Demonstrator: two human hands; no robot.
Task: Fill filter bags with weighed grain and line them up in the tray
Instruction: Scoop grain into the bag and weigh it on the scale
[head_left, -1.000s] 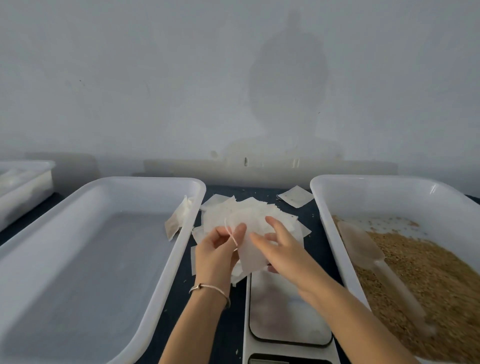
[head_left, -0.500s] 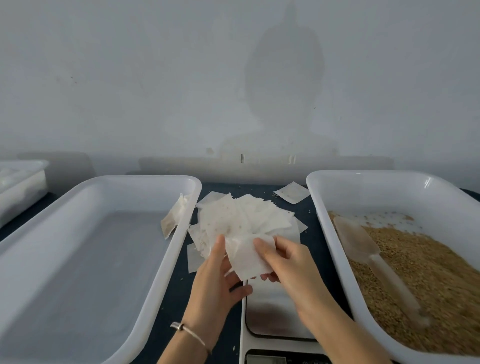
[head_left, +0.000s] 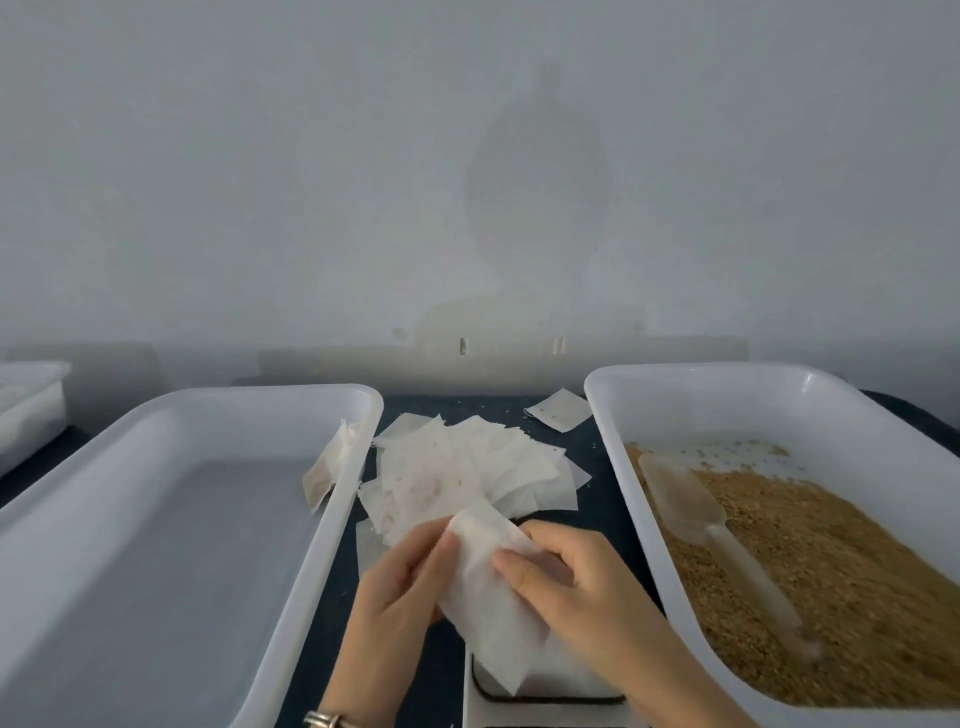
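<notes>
Head view, near to far. At the lower edge, part of a white scale (head_left: 540, 688) lies on the dark surface (head_left: 441, 670), largely covered by the hands. The left hand (head_left: 400, 587) and right hand (head_left: 566, 577) together grasp a single white filter bag (head_left: 488, 597): the left thumb and fingers pinch its left edge, and the right thumb and curled fingers grip its upper right part. The bag hangs tilted over the scale, its lower corner pointing toward the viewer. A bracelet (head_left: 324, 719) circles the left wrist. Just beyond the hands, a fanned pile of empty bags (head_left: 467, 467) rests on the surface between two white trays. The left tray (head_left: 322, 561) holds one bag (head_left: 330, 467) leaning against its inner right wall. The right tray (head_left: 649, 545) contains brown grain (head_left: 831, 571), with a translucent scoop (head_left: 691, 509) lying on it. A lone bag (head_left: 558, 409) lies farther back beside the right tray. A third container (head_left: 28, 400) sits at far left, before a pale wall (head_left: 467, 156).
</notes>
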